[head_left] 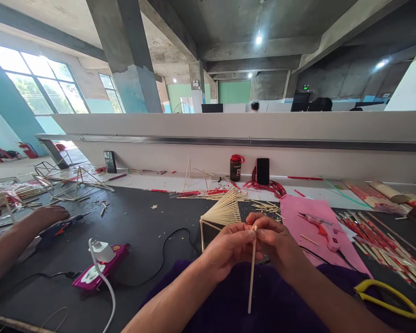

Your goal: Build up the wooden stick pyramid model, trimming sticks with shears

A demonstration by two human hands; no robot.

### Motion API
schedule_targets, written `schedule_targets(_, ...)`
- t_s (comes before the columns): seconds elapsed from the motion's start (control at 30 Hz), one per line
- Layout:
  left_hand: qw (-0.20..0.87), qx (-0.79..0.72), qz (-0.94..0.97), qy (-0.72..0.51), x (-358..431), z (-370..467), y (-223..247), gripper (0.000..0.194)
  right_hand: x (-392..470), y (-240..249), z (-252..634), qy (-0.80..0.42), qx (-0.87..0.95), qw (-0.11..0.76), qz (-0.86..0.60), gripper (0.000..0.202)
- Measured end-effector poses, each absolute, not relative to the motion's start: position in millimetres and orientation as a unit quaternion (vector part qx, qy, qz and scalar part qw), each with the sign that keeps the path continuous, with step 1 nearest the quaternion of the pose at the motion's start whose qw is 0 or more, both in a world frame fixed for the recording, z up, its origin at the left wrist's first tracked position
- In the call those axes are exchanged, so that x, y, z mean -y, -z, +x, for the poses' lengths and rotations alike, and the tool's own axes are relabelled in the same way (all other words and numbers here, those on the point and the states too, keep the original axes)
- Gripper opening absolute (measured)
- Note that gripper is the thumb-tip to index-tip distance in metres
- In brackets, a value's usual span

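Note:
My left hand (230,245) and my right hand (275,240) meet in front of me, fingers closed in a pinch around the upper end of a thin wooden stick (252,277). Its lower part hangs down over my lap. A small pale bit shows at the top between my fingertips; I cannot tell if it is the stick's own end or a separate piece. Just beyond my left hand stands a fan-shaped model of wooden sticks (223,210), partly hidden by that hand. Short cut sticks (265,206) lie scattered behind my right hand.
A glue gun (327,231) rests on a pink sheet (298,212). Yellow-handled pliers (388,298) lie near my right forearm. Bundled sticks (388,245) cover the right side. A power strip (102,268) with cables sits left. Another person's arm (24,231) reaches in beside stick frames (78,185).

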State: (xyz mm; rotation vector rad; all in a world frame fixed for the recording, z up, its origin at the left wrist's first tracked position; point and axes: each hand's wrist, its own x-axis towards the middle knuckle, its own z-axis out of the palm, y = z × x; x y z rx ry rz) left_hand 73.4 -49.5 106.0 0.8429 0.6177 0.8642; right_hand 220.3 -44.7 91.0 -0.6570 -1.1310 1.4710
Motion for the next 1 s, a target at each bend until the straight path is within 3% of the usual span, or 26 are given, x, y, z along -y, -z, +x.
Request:
schedule_targets(0.3,0.812,-0.29,0.352,-0.364,34,79,-89,0.015,26,-87,230,-0.622,0.403,0.574,-0.348,0.007)
schedule_targets(0.73,0.828,-0.31,0.371,-0.284,39,73,-53,0.021,-11,-69,245,-0.587,0.344,0.625,-0.383,0.01)
schedule_targets(0.9,0.662,-0.383,0.526,-0.372,60,61,-77,0.02,16,-92,245,-0.6,0.408,0.573,-0.381,0.005)
schedule_targets(1.0,0.467,-0.403,0.645,-0.451,77,40,-100,0.018,45,-112,241,-0.561,0.613,0.398,-0.389,0.008)
